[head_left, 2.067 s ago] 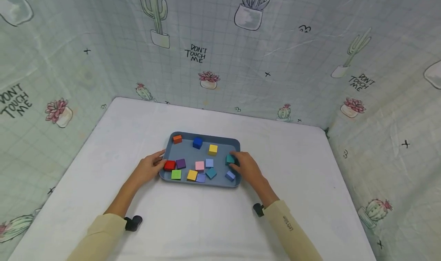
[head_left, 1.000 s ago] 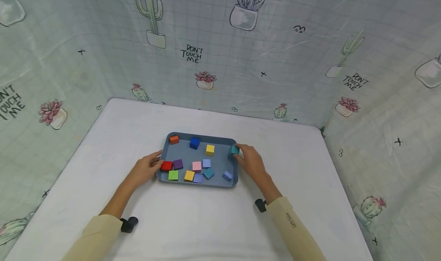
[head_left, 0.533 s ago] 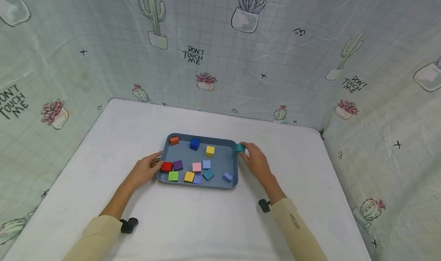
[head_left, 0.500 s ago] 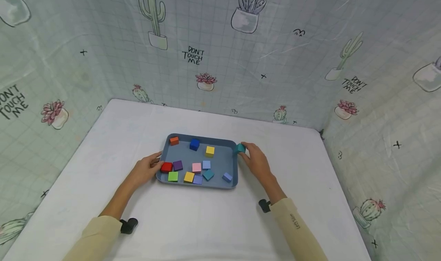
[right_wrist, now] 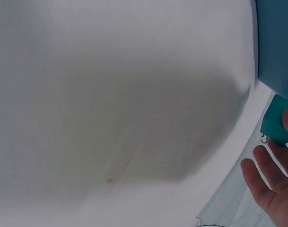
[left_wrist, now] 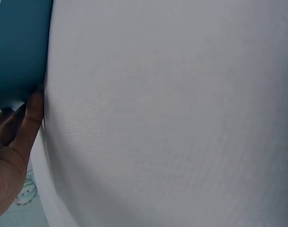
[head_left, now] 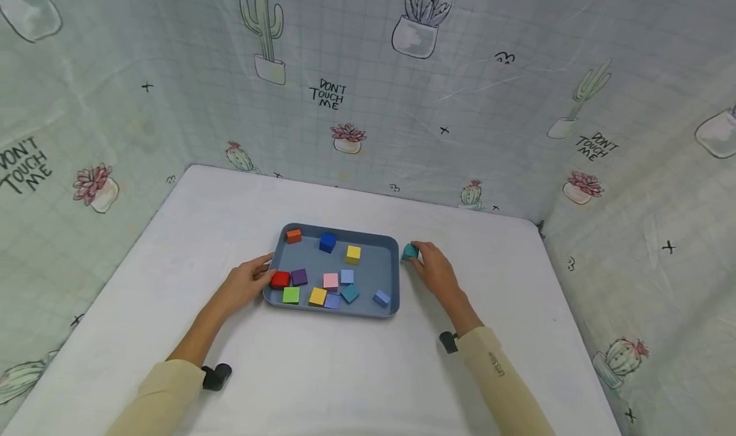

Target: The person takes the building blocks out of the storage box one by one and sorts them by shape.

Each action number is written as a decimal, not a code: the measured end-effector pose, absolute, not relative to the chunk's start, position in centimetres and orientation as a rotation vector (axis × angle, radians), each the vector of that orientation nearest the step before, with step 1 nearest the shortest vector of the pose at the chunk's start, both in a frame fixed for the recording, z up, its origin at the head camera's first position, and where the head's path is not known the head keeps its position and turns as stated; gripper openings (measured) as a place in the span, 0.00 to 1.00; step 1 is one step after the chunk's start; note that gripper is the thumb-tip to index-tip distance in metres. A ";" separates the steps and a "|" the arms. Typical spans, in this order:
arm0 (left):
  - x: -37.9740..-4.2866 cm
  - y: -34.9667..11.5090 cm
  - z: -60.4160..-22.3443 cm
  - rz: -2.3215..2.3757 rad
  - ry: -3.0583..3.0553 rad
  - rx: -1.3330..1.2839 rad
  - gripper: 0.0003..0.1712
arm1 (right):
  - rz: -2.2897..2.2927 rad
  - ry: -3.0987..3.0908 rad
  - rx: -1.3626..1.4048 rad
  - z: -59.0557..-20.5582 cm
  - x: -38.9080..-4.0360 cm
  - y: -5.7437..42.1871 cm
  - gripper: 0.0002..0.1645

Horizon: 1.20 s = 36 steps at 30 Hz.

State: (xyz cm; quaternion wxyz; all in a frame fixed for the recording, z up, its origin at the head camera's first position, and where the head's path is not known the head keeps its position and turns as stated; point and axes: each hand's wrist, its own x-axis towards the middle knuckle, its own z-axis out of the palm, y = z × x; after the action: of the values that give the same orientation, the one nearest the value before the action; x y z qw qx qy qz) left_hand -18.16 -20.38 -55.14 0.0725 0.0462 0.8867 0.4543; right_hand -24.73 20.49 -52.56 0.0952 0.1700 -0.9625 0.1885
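Note:
My right hand (head_left: pixel 435 271) pinches a teal block (head_left: pixel 410 252) between thumb and fingers, just outside the right rim of the blue-grey tray (head_left: pixel 368 236). In the right wrist view, the same teal block (right_wrist: pixel 275 120) shows between thumb and forefinger while the other fingers (right_wrist: pixel 257 184) stay spread. At the opposite end, my left hand (head_left: pixel 244 285) holds the tray's left side, thumb by the red block (head_left: pixel 280 280). Seen from the left wrist, the fingers (left_wrist: pixel 31 123) rest against the tray wall (left_wrist: pixel 21 52).
Inside the tray lie several other blocks, among them an orange block (head_left: pixel 294 236), a dark blue block (head_left: pixel 328 243), a yellow block (head_left: pixel 353 254) and a green block (head_left: pixel 291 295). The white table (head_left: pixel 322 359) meets a cactus-print cloth (head_left: pixel 368 71) at the back and sides.
The right hand has lifted the teal block from the tray's right end and carried it over the rim to the right. The left hand stays at the tray's left side.

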 end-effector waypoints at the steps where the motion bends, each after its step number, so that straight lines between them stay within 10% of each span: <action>1: -18.2 -20.4 -55.1 1.356 2.665 0.143 0.32 | 0.561 -2.854 0.514 -52.6 -24.8 20.6 0.23; 36: -18.4 -20.2 -55.2 1.293 2.681 0.126 0.32 | 0.684 -3.122 0.450 -53.3 -25.6 20.9 0.24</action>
State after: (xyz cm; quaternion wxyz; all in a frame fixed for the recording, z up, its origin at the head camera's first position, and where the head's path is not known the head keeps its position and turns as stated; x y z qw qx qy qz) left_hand -18.41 -20.23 -55.17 0.0813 0.0422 0.8970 0.4325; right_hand -25.62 20.93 -53.33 -0.0430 0.1392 -0.9664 0.2116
